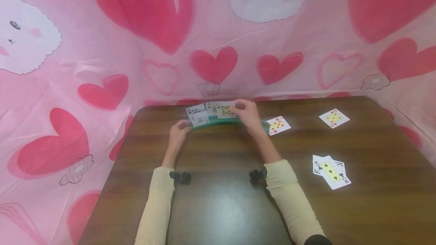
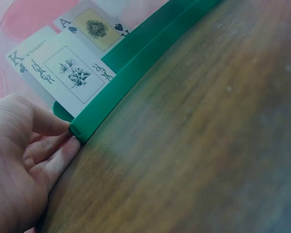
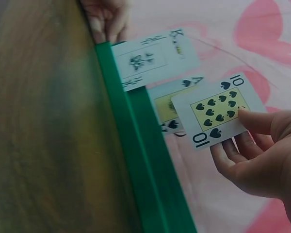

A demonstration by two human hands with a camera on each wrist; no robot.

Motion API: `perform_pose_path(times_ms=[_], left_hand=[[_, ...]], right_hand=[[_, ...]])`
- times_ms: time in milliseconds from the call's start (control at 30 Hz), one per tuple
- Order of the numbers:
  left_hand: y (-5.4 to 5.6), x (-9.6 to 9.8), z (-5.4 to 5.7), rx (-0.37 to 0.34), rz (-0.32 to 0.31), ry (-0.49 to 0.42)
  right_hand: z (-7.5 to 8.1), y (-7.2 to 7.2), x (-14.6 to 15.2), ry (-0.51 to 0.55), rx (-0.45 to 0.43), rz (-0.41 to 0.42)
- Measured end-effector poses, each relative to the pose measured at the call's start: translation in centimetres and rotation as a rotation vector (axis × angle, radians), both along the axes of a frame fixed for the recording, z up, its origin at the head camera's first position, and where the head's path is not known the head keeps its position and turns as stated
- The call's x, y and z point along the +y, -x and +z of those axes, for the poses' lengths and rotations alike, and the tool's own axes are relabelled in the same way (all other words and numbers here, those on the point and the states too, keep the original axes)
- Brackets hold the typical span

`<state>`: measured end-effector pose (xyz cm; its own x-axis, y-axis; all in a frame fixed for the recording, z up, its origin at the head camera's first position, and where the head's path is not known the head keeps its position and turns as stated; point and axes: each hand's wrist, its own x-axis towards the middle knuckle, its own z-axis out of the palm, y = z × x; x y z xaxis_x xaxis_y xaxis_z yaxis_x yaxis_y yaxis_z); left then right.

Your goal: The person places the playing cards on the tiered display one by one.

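Right hand pinches the ten of spades; left hand grips the green holder at one end.

Fingers pinch green holder — joker in it

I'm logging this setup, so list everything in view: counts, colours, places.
Table: one, brown, centre
Backdrop: one, pink with red hearts, behind table
Card holder: one, green, table's far side
Joker: one, white, holder's left end
King: one, white, behind joker
Ace of spades: one, white, in holder
Ten of spades: one, white, pinched near ace
Red seven: one, white, by holder's right end
Red-pip card: one, white, table's far right
Overlapping cards: at least two, white, table's right
Unclear object: one, black, bottom edge
Wrist cameras: two, black, at wrists
Sleeves: two, cream, lower centre
Left hand: one, bare, gripping holder's left end
Right hand: one, bare, pinching the ten
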<state>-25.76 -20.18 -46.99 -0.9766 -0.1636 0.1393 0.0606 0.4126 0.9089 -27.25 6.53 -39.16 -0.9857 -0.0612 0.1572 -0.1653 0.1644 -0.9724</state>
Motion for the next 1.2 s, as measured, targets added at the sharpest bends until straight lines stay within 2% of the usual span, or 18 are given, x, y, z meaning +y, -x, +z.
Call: perform_pose_path(times_ms=[133, 300, 400, 767, 1200], left_hand=[[-0.2, 0.0, 0.1, -0.004, -0.011, 0.006], [-0.4, -0.3, 0.2, 0.0, 0.013, 0.002], [-0.3, -0.3, 0.1, -0.001, 0.006, -0.001], [-0.1, 0.0, 0.4, 0.001, -0.002, 0.002], [0.0, 0.2, 0.2, 0.006, -0.003, -0.027]], right_hand=[[-0.8, 0.3, -0.5, -0.005, 0.005, 0.002], [-1.7, 0.6, -1.3, -0.022, 0.018, 0.041], [-2.2, 0.7, -1.5, -0.025, 0.01, 0.036], [-3.2, 1.2, -1.7, -0.038, -0.021, 0.024], [-4.0, 1.5, -2.0, -0.037, -0.077, 0.019]])
